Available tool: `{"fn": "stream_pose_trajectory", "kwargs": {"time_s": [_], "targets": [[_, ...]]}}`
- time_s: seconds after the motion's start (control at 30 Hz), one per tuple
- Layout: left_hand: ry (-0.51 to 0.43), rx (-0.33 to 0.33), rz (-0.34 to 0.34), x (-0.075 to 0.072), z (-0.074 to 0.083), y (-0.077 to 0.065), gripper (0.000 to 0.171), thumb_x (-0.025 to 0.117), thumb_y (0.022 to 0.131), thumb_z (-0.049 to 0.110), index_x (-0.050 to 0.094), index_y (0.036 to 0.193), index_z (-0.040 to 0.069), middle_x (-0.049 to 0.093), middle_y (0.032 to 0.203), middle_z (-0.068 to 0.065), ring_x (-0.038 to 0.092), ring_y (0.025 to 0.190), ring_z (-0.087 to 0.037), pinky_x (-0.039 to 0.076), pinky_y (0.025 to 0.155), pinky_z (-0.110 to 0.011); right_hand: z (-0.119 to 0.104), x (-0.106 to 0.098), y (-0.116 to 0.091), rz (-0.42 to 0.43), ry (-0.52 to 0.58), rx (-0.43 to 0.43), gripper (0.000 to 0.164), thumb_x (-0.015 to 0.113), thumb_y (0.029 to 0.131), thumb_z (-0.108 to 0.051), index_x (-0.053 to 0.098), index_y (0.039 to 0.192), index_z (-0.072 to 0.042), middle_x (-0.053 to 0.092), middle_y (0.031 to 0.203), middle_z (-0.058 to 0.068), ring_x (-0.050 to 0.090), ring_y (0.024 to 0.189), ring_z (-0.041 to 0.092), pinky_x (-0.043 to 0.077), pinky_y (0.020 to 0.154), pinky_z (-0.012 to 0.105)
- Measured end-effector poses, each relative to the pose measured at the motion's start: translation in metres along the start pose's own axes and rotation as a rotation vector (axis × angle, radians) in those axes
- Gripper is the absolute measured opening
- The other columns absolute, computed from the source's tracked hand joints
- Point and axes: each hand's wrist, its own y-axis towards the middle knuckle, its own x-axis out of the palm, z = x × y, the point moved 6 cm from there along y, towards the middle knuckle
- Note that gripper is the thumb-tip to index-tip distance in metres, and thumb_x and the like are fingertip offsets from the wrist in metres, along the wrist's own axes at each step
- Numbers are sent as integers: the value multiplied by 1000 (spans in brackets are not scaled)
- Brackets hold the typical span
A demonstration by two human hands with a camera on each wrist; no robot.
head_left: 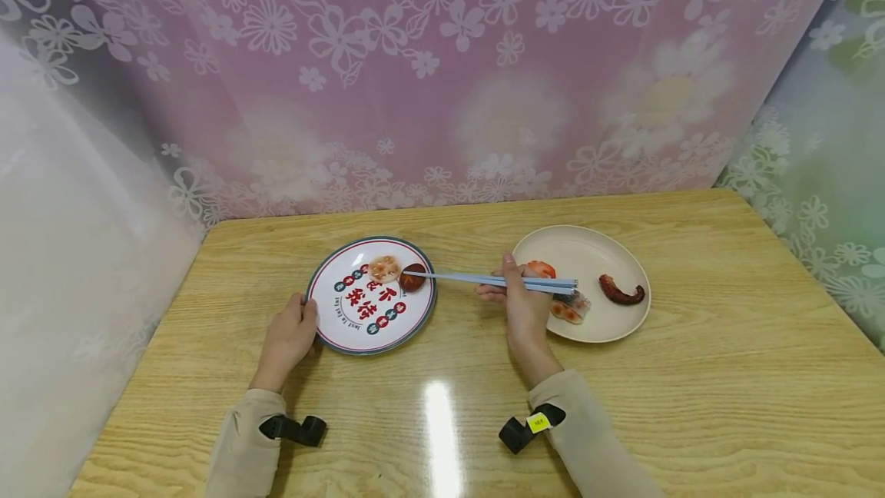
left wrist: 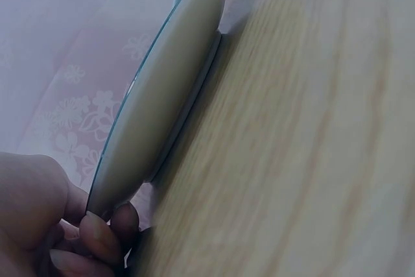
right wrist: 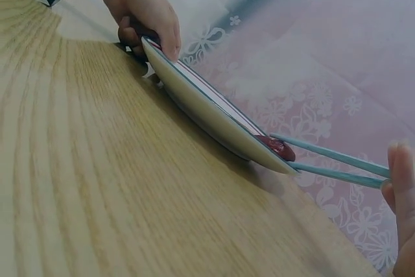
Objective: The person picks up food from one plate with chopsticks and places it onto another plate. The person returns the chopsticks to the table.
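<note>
My left hand (head_left: 286,336) pinches the near-left rim of a white plate (head_left: 380,246) with a dark edge and red lettering. The left wrist view shows thumb and fingers on both faces of the plate's rim (left wrist: 104,186). In my right hand (head_left: 522,313) is a pair of pale blue chopsticks (head_left: 463,278), pointing left. Their tips are at a brown mushroom cap (head_left: 412,283) with a cross mark, on the plate's right side. In the right wrist view, the chopsticks (right wrist: 337,157) straddle the mushroom cap (right wrist: 279,149) at the plate's edge. Beside it lies a round beige food slice (head_left: 384,269).
A cream plate (head_left: 588,248) stands at right, partly behind my right hand. On it are a dark red octopus tentacle (head_left: 621,292), an orange-red food piece (head_left: 541,269) and a pale piece (head_left: 570,310). Behind the wooden table (head_left: 726,375) hangs a floral curtain (head_left: 442,98).
</note>
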Motion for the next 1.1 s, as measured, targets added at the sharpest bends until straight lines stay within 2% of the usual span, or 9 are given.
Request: {"fn": "stream_pose_trajectory", "kwargs": {"time_s": [0.37, 0.53, 0.63, 0.83, 0.9, 1.1], "targets": [[6, 7, 7, 0, -1, -1, 32, 31, 104, 20, 46, 117, -5, 52, 63, -9, 52, 46, -17, 40, 49, -31, -7, -1, -6, -41, -68, -2, 46, 54, 100, -23, 52, 91, 23, 66, 59, 7, 66, 50, 17, 54, 50, 30], [1, 11, 7, 1, -1, 0, 31, 31, 104, 20, 47, 115, -5, 52, 64, -9, 51, 47, -17, 40, 50, -31, -14, -1, -8, -61, -68, -2, 47, 58, 98, -25, 52, 90, 21, 66, 61, 9, 66, 51, 19, 55, 51, 33], [-2, 11, 1, 1, 0, 0, 31, 31, 104, 20, 46, 115, -5, 52, 64, -9, 51, 47, -17, 40, 50, -31, -22, 2, -9, -102, -109, -24, 42, 60, 97, -21, 53, 89, 19, 66, 64, 16, 67, 52, 21, 55, 53, 35], [-7, 11, -2, 2, -1, 0, 31, 31, 104, 20, 46, 115, -5, 51, 63, -9, 52, 47, -18, 41, 50, -31, -40, 8, -10, -182, -206, -48, 27, 59, 97, -12, 56, 89, 14, 63, 84, 30, 69, 57, 21, 56, 58, 35], [-8, 10, -1, 2, -1, 0, 32, 31, 104, 20, 46, 115, -5, 51, 63, -9, 51, 47, -18, 41, 49, -31, -43, 6, -10, -176, -207, -54, 25, 59, 97, -11, 56, 89, 13, 65, 88, 25, 69, 56, 21, 56, 57, 35], [-7, 7, 0, 1, -2, 0, 33, 31, 104, 20, 46, 117, -5, 51, 62, -9, 51, 47, -18, 40, 49, -32, -53, -1, -8, -140, -211, -122, 27, 60, 96, -11, 57, 89, 15, 69, 81, 14, 67, 53, 19, 55, 53, 35]]}}
